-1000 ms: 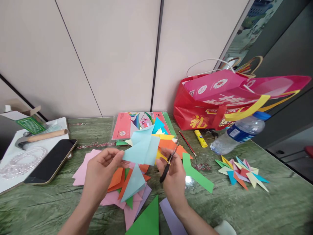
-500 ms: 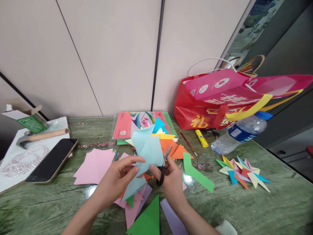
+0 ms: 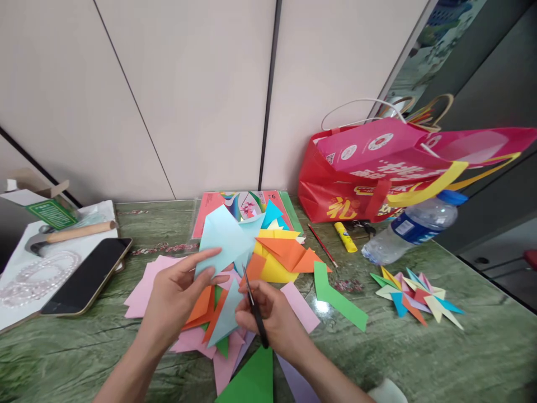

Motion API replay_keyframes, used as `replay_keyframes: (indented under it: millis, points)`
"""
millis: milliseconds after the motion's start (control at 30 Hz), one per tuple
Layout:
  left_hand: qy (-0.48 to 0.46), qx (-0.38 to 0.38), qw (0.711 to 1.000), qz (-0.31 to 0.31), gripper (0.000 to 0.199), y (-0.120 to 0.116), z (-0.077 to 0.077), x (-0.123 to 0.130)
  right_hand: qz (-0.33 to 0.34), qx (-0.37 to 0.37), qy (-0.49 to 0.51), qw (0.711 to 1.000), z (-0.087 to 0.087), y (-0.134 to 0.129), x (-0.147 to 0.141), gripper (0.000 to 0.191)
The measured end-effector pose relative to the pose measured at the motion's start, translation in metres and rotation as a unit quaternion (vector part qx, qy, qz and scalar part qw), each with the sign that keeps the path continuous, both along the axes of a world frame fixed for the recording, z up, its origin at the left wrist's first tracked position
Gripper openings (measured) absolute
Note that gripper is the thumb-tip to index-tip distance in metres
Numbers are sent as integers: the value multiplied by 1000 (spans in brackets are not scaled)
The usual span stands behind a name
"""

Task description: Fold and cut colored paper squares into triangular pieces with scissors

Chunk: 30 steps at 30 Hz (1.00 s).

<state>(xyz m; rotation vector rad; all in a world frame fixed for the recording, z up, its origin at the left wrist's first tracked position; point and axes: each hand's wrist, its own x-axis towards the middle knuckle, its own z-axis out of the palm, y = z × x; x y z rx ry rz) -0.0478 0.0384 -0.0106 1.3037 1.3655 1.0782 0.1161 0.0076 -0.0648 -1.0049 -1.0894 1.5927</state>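
My left hand [image 3: 178,291] is closed on a light blue sheet of paper [image 3: 224,235], pinching its lower left edge between thumb and fingers. The sheet is creased and held up over the pile. In my right hand [image 3: 268,313] is a pair of scissors [image 3: 255,310] with black handles, the blades pointing up at the sheet's lower edge. Whether the blades touch the paper I cannot tell. Beneath both hands lie orange paper pieces [image 3: 201,305], a light blue offcut [image 3: 226,316] and a green triangle [image 3: 251,378].
Pink sheets [image 3: 145,288] lie left, near a phone [image 3: 86,277] and a hammer [image 3: 79,230]. To the right are a green strip [image 3: 342,299], a glue stick [image 3: 345,237], a pencil [image 3: 322,244], folded paper stars [image 3: 419,294], a bottle [image 3: 411,229] and a red bag [image 3: 327,179].
The light blue sheet has moved left and turned in my left hand. My right hand has lowered slightly leftward with the scissors, now away from the sheet's right side. More orange and yellow paper shows.
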Motion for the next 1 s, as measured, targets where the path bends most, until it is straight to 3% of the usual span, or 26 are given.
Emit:
replay_keyframes:
  millis: [367, 1000]
  points:
    - [-21, -74, 989, -129, 34, -3, 2, 2, 47, -13, 53, 997, 3, 1, 4, 36]
    - [8, -55, 989, -137, 33, -2, 7, 0, 71, -25, 59, 995, -1, 3, 4, 39]
